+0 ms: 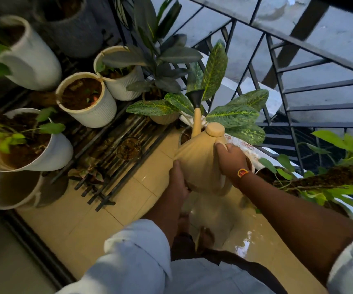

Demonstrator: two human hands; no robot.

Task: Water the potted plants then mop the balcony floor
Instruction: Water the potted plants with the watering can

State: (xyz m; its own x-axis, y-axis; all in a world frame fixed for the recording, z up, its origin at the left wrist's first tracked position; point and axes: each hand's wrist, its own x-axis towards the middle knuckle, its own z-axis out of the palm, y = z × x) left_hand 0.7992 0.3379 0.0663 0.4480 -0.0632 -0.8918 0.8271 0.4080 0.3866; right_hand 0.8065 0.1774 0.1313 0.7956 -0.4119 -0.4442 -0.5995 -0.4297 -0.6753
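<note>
Holding a beige, dome-bodied plastic watering can (pixel 201 162) in both hands over the cream tiled balcony floor (pixel 99 211), spout raised and pointed away toward the speckled green-and-yellow leaves of a potted plant (pixel 232 115) by the dark metal railing (pixel 277 90). Right hand (pixel 231 161) closed around the handle at the can's upper rear, just below the round beige cap (pixel 215 129); left hand (pixel 178 183) cupped against the lower flank, palm under the belly, bearing weight. Long thin spout ending in a black flared rose (pixel 196 98), reaching in among the leaves above a pot whose rim shows just past the can's shoulder. Probably heavy if well filled, and likely to shift as the water sloshes, hence the second hand beneath; smooth plastic, possibly slick if wet. Best held exactly so: handle for tilt control, base for support, never by the slim spout, which looks the weakest part. Wet sheen (pixel 245 240) on the tiles near the feet, a slipping risk and a job for the mopping step. White ribbed pots (pixel 99 111) on a dark slatted stand (pixel 116 149) to the left, soil showing dark. Watering apparently under way, mopping not yet begun; no mop in view.
</note>
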